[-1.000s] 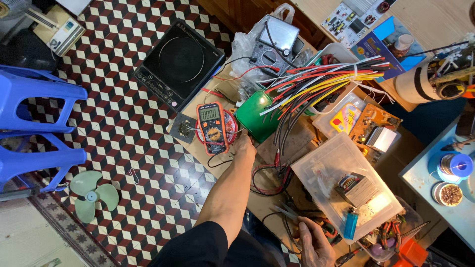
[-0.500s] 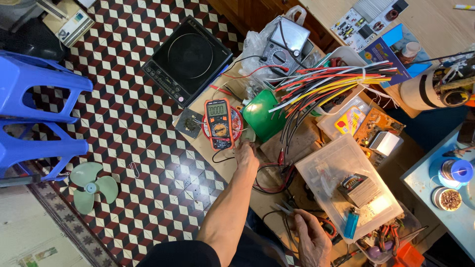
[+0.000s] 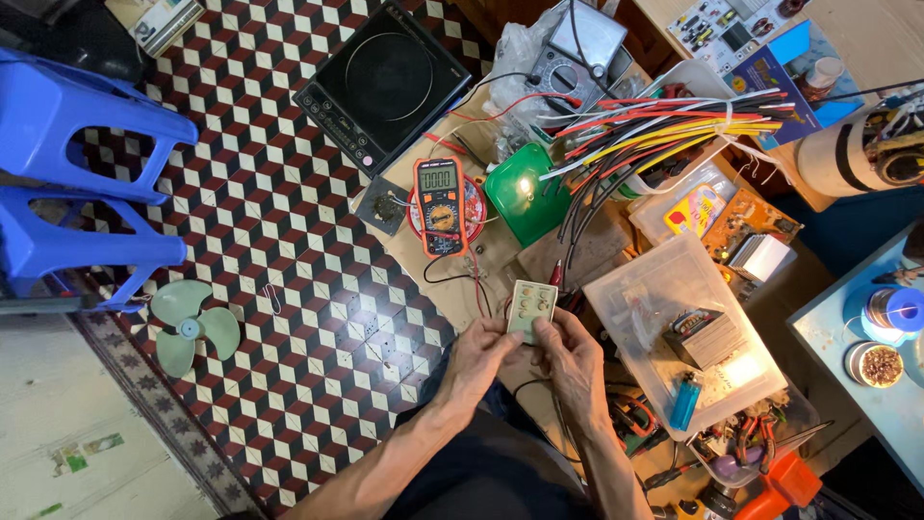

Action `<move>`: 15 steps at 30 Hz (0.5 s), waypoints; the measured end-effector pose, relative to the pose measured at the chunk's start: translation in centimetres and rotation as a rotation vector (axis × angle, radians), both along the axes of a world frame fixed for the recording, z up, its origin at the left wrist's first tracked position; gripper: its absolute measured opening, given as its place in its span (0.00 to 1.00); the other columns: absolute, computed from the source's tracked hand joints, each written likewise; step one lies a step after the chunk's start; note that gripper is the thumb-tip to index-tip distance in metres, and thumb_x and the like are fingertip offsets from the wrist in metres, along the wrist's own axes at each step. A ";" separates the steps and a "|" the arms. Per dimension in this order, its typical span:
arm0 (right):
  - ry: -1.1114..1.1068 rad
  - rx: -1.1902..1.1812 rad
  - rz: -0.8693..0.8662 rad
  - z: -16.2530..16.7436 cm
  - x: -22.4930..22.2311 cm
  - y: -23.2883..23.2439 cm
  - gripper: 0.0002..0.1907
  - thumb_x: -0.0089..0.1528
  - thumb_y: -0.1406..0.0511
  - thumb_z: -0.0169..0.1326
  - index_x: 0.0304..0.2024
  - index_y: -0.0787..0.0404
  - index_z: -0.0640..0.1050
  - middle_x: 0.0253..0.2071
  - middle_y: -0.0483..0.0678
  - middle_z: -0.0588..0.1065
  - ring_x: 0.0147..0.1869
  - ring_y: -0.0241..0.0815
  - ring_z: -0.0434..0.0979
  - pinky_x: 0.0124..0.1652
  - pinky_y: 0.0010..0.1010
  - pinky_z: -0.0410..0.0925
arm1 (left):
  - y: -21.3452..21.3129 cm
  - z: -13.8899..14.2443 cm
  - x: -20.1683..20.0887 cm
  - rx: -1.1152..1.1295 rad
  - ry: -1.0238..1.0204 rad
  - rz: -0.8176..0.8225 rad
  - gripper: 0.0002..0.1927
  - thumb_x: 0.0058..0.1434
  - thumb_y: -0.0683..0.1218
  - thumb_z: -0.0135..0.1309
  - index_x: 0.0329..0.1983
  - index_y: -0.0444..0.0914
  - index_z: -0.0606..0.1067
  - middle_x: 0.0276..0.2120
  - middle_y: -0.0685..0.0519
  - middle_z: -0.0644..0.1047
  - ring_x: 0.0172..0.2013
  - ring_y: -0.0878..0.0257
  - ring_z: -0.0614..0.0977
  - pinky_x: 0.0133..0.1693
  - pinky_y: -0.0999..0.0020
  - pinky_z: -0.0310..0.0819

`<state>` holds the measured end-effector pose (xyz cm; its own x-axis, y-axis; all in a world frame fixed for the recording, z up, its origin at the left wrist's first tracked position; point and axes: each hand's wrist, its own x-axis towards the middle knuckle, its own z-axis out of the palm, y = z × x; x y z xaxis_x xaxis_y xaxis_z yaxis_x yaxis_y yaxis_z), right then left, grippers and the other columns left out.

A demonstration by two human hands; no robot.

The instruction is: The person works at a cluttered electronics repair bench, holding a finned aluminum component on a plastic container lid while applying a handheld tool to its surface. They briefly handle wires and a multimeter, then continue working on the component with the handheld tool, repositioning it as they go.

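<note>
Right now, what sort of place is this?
Probably a small electronics repair bench. A multimeter sits on the cluttered table, a bundle of coloured wires fans out above it, and both hands hold a small pale remote.

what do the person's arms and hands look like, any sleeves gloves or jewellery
Both forearms are bare, with no sleeves showing up to the frame's bottom edge. The left hand and right hand wear no gloves. No ring, watch or wristband shows on either. Dark clothing covers the lap between the arms.
</note>
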<state>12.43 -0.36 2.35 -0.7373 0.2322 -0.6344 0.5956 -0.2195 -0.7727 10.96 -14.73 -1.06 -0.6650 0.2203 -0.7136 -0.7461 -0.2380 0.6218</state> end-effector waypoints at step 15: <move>0.217 0.199 0.650 -0.7 1.9 -4.9 0.22 0.62 0.63 0.56 0.57 0.65 0.75 0.37 0.48 0.80 0.34 0.35 0.79 0.38 0.28 0.72 | -12.3 -8.3 3.9 0.096 -0.069 1.007 0.20 0.69 0.51 0.52 0.58 0.35 0.71 0.52 0.50 0.76 0.53 0.61 0.78 0.58 0.65 0.72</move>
<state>14.30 -5.23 1.63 -0.8708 -0.2011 -0.4486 0.3861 0.2852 -0.8773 14.87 -27.07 -9.37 -0.5313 -0.3615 -0.7662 -0.2046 -0.8229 0.5301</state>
